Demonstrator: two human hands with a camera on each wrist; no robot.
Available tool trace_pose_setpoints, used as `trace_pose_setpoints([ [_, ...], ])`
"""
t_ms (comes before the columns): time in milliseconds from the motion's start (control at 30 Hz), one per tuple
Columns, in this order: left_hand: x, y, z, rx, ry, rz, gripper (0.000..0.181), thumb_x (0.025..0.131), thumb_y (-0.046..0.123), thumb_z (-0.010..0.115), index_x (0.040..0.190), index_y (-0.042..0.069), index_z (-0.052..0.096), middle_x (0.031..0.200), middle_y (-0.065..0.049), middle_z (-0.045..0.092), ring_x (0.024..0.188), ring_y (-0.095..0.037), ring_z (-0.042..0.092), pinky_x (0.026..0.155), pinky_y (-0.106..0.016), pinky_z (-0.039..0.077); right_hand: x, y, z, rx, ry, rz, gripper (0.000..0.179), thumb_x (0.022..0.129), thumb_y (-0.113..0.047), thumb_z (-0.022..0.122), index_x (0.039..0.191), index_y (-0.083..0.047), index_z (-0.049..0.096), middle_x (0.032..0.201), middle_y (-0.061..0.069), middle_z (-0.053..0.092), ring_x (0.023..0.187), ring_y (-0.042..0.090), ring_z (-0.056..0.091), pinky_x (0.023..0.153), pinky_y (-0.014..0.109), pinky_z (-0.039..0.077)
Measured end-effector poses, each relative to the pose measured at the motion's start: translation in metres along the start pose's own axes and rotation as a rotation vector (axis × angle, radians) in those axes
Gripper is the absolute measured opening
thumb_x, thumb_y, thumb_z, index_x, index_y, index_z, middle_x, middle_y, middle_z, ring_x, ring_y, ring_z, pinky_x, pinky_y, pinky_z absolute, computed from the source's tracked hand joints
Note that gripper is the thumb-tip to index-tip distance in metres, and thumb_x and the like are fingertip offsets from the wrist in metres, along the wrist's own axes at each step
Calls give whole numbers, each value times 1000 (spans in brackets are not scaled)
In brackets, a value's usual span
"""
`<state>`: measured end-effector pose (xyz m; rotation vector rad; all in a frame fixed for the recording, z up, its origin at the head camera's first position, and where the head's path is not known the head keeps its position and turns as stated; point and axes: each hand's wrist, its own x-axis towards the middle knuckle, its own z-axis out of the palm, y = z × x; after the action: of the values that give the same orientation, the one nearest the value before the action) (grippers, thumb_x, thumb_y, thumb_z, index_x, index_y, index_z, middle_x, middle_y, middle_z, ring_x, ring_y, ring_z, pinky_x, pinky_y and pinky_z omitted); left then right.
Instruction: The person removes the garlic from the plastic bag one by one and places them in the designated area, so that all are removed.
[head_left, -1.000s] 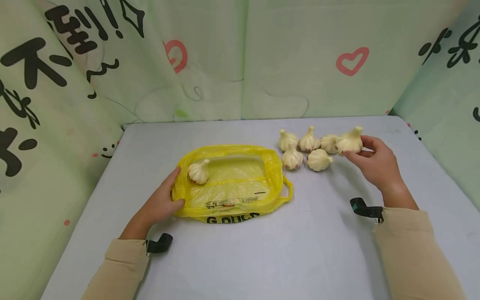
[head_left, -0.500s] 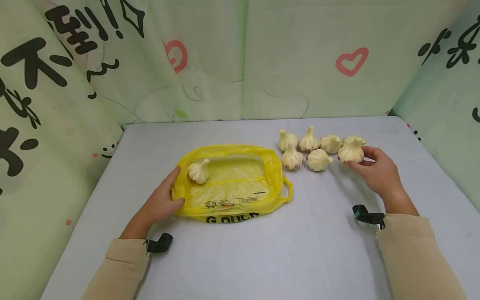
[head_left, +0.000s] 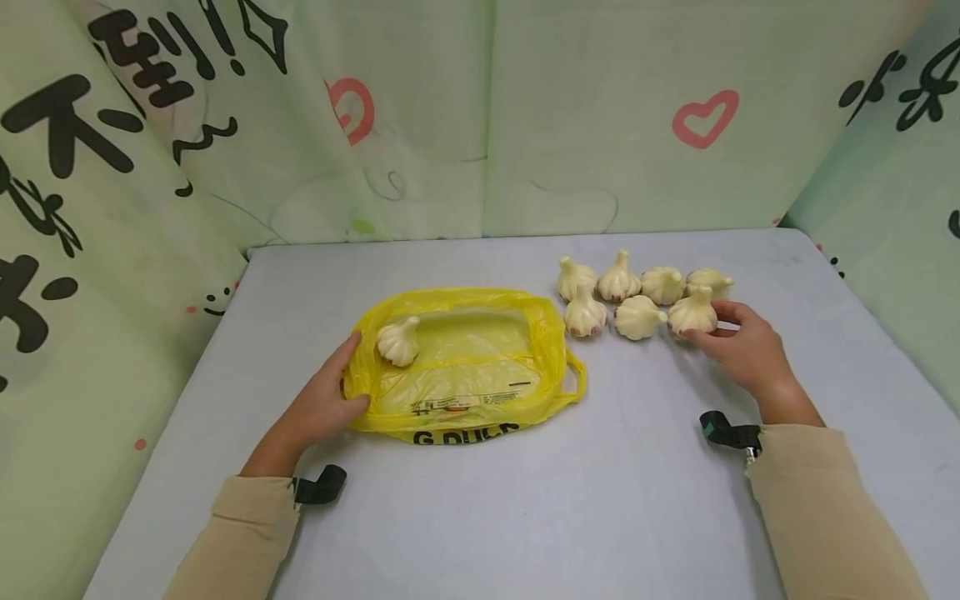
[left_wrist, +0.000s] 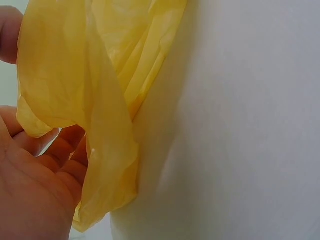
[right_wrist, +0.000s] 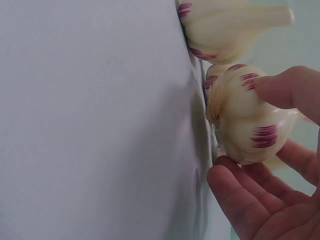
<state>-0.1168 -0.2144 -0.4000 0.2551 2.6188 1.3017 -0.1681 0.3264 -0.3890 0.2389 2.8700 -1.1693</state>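
My left hand [head_left: 318, 398] grips the left side of a yellow plastic bag [head_left: 465, 425], which lies with its mouth spread wide on the table. In the left wrist view, the bag's thin folds [left_wrist: 107, 150] hang between the thumb and the fingers. One garlic bulb [head_left: 398, 342] rests inside the bag at its left end. My right hand [head_left: 750, 350] holds another garlic bulb [head_left: 693, 312] between thumb and fingers, upright at the front right end of a group. The right wrist view shows this bulb's root end [right_wrist: 215, 102] close against the table, with purple streaks on its skin.
Several garlic bulbs stand or lie in two rows at the back right, among them a tilted one [head_left: 637, 317] and a rear-right one [head_left: 708, 282]. The bag's handle loop [head_left: 576, 379] sticks out to the right. A printed curtain [head_left: 585, 125] hangs behind the white table [head_left: 510, 517].
The right hand has brought its garlic bulb down and toward the front, beside the front row. The rear-right bulb, hidden before, now shows. The left hand and the bag have stayed put.
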Motion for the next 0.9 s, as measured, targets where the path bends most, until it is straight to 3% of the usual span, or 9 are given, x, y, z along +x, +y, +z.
trace_pose_setpoints([
  [200,0,0,0,8,2,-13,92,82,4,56,160,1,8,165,-19,10,150,-36,14,117,-56,19,1,-1,1,-10,-37,33,84,94,-44,67,149,9,34,146,34,41,126,46,51,73,21,43],
  [500,0,0,1,18,9,-19,92,82,4,56,160,1,8,165,-19,11,149,-36,15,117,-56,20,5,1,4,-24,-29,14,81,94,-43,67,149,8,36,139,33,49,121,43,54,68,17,43],
  [733,0,0,1,14,8,-29,92,82,3,56,160,2,8,165,-19,11,149,-36,16,117,-56,20,5,-1,6,-22,-2,13,78,92,-43,70,147,6,41,134,30,55,105,21,58,65,14,43],
  [900,0,-1,1,21,9,-29,91,82,4,56,160,1,9,165,-19,11,149,-37,16,116,-57,20,5,-1,6,-18,1,11,78,94,-41,68,147,8,40,141,30,49,116,36,56,65,13,42],
])
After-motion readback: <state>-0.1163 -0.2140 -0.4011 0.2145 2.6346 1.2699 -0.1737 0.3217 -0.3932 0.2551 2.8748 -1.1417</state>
